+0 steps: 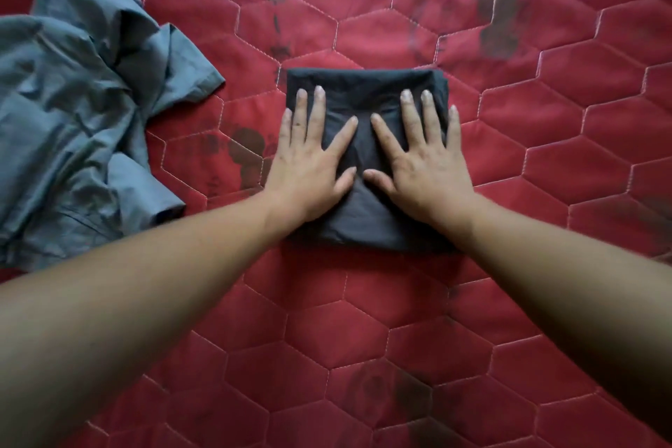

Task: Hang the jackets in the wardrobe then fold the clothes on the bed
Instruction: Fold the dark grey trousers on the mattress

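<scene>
We press our left hand (312, 167) and right hand (418, 164) side by side, palms down and fingers straight and spread, on a dark garment (363, 91) folded into a compact rectangle near the middle of the red quilt (363, 320). Neither hand grips anything. A crumpled grey shirt (72, 120) lies unfolded well to the left, apart from the dark garment.

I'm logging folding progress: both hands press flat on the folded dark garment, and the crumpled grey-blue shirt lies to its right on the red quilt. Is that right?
One detail is off: the crumpled grey-blue shirt lies to the left of the folded dark garment, not its right, as the head view shows. The left hand and right hand do press flat on it, on the red quilt.
</scene>
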Demonstrator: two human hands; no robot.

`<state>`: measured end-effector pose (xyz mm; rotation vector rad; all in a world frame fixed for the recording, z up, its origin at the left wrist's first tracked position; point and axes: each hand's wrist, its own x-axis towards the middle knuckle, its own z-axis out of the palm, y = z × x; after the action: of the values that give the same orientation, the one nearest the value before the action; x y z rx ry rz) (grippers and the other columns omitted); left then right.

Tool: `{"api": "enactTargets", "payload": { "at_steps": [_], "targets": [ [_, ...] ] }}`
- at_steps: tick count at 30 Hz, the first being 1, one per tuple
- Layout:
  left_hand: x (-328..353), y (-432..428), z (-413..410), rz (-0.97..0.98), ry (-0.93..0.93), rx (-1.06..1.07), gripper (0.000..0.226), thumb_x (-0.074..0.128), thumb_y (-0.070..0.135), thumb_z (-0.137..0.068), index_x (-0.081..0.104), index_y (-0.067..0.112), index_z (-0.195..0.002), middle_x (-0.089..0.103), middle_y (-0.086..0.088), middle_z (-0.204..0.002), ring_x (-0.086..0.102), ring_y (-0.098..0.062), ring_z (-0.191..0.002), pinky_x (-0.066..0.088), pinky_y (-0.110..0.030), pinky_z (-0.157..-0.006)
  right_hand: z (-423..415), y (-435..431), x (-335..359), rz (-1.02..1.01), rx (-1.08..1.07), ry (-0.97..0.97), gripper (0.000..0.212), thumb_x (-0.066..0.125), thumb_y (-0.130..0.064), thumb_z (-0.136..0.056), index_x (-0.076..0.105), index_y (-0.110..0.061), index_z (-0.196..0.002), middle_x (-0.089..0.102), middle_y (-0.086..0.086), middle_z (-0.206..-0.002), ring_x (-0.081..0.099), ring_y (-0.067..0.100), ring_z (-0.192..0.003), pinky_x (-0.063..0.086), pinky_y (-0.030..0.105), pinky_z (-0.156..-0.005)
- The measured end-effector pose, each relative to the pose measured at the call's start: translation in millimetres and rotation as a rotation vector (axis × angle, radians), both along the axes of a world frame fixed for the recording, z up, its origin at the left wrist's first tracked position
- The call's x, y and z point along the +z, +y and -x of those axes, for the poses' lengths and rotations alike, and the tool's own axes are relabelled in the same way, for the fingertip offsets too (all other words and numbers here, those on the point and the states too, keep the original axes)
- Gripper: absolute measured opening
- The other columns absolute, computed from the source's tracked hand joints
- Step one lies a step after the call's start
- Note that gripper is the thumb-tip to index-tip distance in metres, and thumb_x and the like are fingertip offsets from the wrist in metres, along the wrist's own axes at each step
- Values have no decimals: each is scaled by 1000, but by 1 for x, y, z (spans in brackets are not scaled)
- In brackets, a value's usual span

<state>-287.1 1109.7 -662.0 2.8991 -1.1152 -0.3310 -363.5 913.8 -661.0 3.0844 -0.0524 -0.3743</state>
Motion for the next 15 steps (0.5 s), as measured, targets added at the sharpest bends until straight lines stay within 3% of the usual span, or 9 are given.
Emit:
{"api": "enactTargets", "payload": {
  "at_steps": [5,9,15],
  "targets": [
    [-18,23,31,83,-60,-162,65,41,57,-97,26,36,-157,4,-24,-165,-1,-44,-152,11,-58,-122,63,-1,-27,-13,75,-134,80,28,-74,-96,17,-29,-161,2,19,-168,-1,44,-154,6,70,-117],
    [-34,24,26,170,-66,-127,65,47,48,-94,32,34,-155,10,-22,-165,3,-41,-153,7,-54,-124,60,-5,-42,-60,57,-150,75,26,-72,-97,17,-33,-161,2,21,-167,-1,46,-153,7,71,-117],
    [-2,9,8,87,-32,-42,65,43,54,-94,30,35,-155,14,-17,-165,10,-33,-154,11,-50,-122,37,-4,-8,-133,-30,-148,71,39,-64,-98,30,-26,-158,9,20,-167,6,41,-154,7,70,-118]
  ]
}}
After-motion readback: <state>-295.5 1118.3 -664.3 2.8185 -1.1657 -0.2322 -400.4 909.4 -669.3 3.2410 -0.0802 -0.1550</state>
